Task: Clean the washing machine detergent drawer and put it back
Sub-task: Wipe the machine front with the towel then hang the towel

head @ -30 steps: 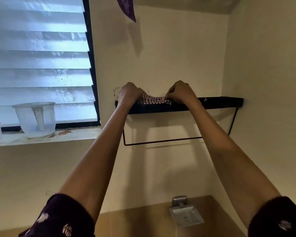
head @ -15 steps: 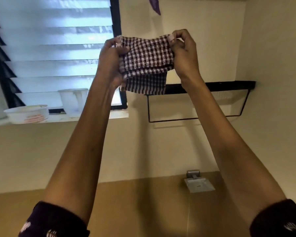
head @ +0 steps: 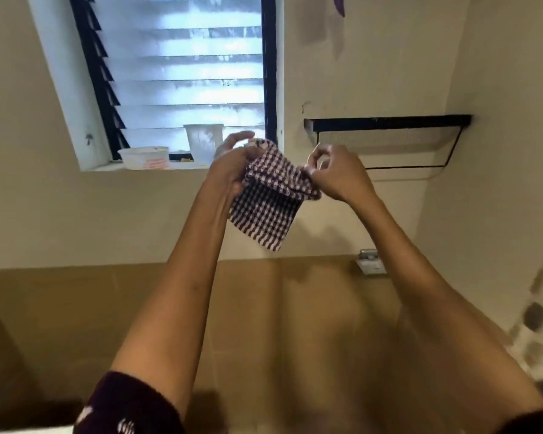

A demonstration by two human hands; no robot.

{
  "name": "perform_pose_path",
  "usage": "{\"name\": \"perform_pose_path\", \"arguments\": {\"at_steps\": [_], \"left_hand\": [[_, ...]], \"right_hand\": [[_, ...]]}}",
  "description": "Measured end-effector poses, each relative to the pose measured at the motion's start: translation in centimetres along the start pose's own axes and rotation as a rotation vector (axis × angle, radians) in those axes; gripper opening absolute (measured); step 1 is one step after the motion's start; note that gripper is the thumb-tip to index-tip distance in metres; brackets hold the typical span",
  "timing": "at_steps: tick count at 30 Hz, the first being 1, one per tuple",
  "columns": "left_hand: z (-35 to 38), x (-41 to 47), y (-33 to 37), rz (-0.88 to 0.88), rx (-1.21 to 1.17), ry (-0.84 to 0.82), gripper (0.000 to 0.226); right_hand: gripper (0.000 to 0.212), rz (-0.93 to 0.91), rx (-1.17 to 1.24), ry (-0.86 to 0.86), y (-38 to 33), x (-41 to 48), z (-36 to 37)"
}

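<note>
while both arms reach up, left hand (head: 232, 164) and right hand (head: 336, 170) pinch the checked cloth (head: 270, 202) between them, hanging below.

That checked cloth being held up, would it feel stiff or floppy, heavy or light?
Probably floppy: the cloth sags and folds between the left hand and right hand. Likely light, since pinches at its top edge carry it. Its woven texture probably resists slipping.

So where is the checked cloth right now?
In the head view the checked cloth hangs mid-frame, pinched between the left hand and right hand, below and left of the black wall shelf.
</note>
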State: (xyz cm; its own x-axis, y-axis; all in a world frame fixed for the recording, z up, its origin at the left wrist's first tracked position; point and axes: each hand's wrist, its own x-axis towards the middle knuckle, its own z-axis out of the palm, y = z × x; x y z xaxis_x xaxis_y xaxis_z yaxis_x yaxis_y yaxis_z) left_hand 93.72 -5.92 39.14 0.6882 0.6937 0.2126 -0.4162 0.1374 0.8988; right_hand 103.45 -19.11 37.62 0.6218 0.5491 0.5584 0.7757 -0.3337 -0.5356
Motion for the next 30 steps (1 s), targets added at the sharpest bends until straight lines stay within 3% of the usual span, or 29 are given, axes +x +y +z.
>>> {"name": "perform_pose_path", "arguments": {"at_steps": [2, 4, 6, 8, 12, 15, 18, 23, 26, 30], "left_hand": [[-0.9, -2.2, -0.5, 0.003, 0.043, 0.034, 0.030], [-2.2, -4.9, -0.9, 0.003, 0.060, 0.061, 0.027], [-3.6, -8.1, -1.2, 0.012, 0.075, 0.070, 0.023], [-4.9, -11.4, -1.3, 0.026, 0.095, 0.055, 0.018], [-7.4, -18.8, -1.2, -0.045, 0.066, -0.018, 0.006], [-10.2, -24.2, -0.1, -0.179, 0.004, -0.010, 0.011], [-13.1, -29.0, 2.1, -0.292, -0.140, -0.002, 0.018], [-17.4, -34.9, 5.5, -0.295, -0.242, -0.005, 0.012], [-21.7, -37.1, 7.2, -0.276, -0.206, -0.030, 0.018], [-26.8, -40.1, 9.2, -0.313, -0.173, -0.084, 0.029]], "right_hand": [[0.021, -0.026, -0.094, 0.061, -1.3, -2.1, 0.5], [0.026, -0.064, 0.036, 0.041, -3.1, -4.9, 0.9], [0.033, -0.081, 0.225, -0.112, -5.3, -8.7, 1.1], [0.040, -0.091, 0.267, -0.222, -7.1, -12.6, 1.3], [0.017, -0.146, 0.241, -0.113, -10.3, -19.7, 2.0], [0.013, -0.181, 0.238, -0.168, -12.9, -24.1, 2.2], [0.015, -0.068, 0.394, -0.307, -15.5, -27.1, 2.3], [0.006, 0.242, 0.831, -0.535, -19.9, -31.1, 3.4], [0.003, 0.306, 0.947, -0.565, -23.4, -33.7, 4.6], [0.028, 0.297, 0.870, -0.478, -28.9, -37.1, 7.1]]}}
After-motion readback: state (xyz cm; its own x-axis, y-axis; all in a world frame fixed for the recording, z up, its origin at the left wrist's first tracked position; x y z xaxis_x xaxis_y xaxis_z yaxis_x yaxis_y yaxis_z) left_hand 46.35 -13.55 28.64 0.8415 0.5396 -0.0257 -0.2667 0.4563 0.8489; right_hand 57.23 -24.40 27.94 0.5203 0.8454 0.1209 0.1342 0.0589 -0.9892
